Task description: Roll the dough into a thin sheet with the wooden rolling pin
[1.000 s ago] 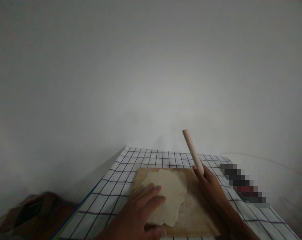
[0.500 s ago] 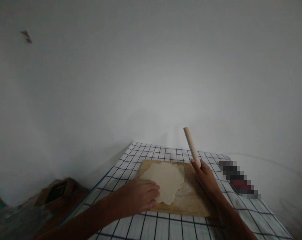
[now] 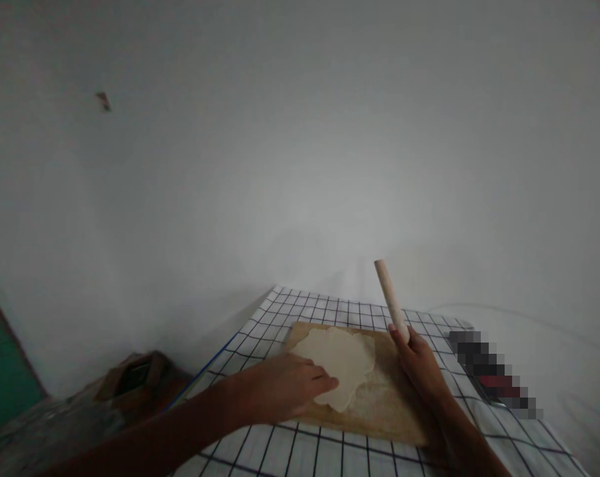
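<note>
A flat, uneven-edged sheet of pale dough lies on a wooden board that has flour smeared on its right part. My left hand reaches over the dough's lower left side, palm down, with its fingers stretched out and one pointing right. It covers that edge of the dough, and whether the fingertips press on it is hard to tell. My right hand grips the lower end of a wooden rolling pin. The pin stands tilted, its free end up and slightly left, off the dough, near the board's right side.
A white checked cloth covers the table under the board. On the right side lies a dark object, blurred out by pixelation. Behind the table rises a pale wall. A brown box-like object sits low at the left.
My left hand has slid a little right over the dough, with a finger now extended further. My right hand still holds the pin raised. The whole view has shifted slightly.
</note>
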Demonstrator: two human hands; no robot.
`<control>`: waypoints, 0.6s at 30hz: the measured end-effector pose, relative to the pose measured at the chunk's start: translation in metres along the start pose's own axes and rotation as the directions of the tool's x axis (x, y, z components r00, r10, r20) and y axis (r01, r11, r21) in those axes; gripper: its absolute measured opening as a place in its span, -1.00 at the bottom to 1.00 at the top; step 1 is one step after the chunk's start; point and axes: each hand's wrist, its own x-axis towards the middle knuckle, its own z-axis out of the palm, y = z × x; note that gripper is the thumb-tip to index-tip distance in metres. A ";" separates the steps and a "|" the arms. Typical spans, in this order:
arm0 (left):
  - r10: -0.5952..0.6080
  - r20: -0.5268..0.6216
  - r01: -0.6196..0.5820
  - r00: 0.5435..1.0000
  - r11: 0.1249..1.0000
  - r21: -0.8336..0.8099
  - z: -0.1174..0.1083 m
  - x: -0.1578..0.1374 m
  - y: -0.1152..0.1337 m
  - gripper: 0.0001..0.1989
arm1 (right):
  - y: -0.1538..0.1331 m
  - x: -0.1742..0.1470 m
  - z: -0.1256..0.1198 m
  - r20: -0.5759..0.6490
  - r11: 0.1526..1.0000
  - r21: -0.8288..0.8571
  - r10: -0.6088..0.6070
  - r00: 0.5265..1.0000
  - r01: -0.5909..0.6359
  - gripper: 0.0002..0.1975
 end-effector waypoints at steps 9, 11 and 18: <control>-0.124 -0.159 0.124 0.979 0.992 -0.012 0.019 0.007 -0.040 -0.58 | 0.006 0.001 0.002 -0.017 0.999 -0.011 0.044 0.999 -0.044 -0.49; -0.121 -0.189 0.109 0.975 0.991 -0.073 0.026 0.010 -0.050 -0.64 | 0.006 0.000 0.003 -0.011 1.000 -0.004 0.027 1.000 -0.027 -0.52; -0.192 -0.292 0.027 0.937 0.873 -0.486 0.004 0.039 -0.047 -0.67 | 0.002 0.001 0.003 -0.040 0.991 0.119 0.068 0.997 -0.063 -0.54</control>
